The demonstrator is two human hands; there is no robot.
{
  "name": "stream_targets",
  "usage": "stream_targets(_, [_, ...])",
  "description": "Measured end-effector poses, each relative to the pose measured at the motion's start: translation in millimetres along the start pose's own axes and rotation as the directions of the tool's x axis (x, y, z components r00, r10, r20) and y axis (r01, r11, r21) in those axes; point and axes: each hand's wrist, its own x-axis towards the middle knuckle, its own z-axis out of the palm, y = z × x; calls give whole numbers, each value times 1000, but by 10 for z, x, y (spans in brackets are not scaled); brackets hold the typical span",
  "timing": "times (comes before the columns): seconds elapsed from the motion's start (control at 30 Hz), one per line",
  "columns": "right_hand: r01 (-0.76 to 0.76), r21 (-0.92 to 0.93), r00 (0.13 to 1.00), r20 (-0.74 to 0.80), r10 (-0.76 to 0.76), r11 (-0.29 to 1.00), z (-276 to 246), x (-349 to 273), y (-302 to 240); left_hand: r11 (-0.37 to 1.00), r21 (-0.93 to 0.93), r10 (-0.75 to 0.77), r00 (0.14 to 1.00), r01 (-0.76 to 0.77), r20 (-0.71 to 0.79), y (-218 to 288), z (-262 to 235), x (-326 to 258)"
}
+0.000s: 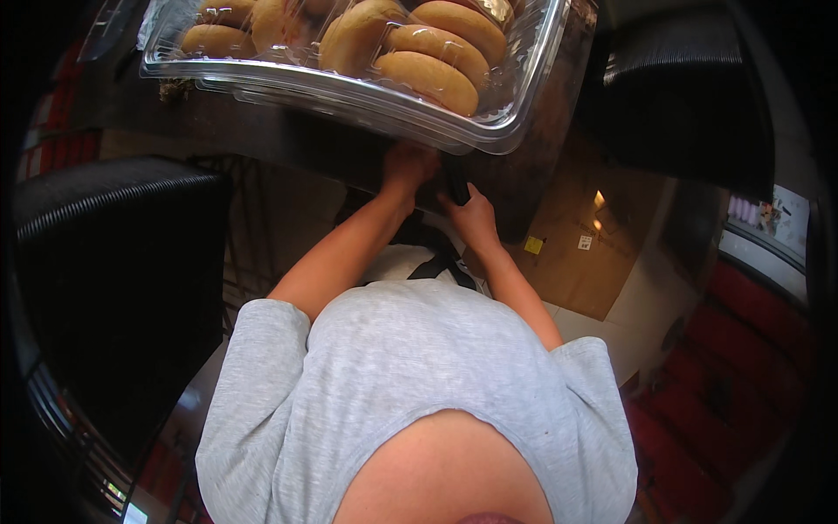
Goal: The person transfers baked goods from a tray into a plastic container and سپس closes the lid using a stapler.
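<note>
At the top sits a large clear plastic container (349, 92) holding several round golden-brown doughnuts (432, 80), some stacked and some leaning on edge. It rests on a dark table (262, 131). Below its near edge, my left hand (410, 164) is at the table's edge, in shadow and blurred; its fingers do not show clearly. Just to the right and nearer to me, my right hand (471, 217) is closed around a narrow black object (456, 179) that rises toward the container. What kind of object it is cannot be made out.
Black padded chairs stand on the left (122, 262) and at the upper right (685, 105). A flat brown cardboard piece (585, 244) with small labels lies to the right of my right arm. Dark red shapes (724, 384) fill the lower right.
</note>
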Motion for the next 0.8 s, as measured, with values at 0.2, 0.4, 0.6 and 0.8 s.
stream_targets(0.2, [-108,313,986,159,60,943,-462,-287,-39,994,-77,77,995,-73,59,377,-70,-645])
stream_targets(0.4, [-59,327,993,116,22,943,-776,-588,-576,972,-198,173,959,-129,225,791,132,-901])
stream_targets(0.6, [-3,297,993,110,-31,955,-779,-585,-687,950,-280,198,962,-140,190,772,225,-866])
stream_targets(0.8, [7,144,997,77,-18,990,-793,-563,-772,945,-285,213,961,-158,175,764,221,-850])
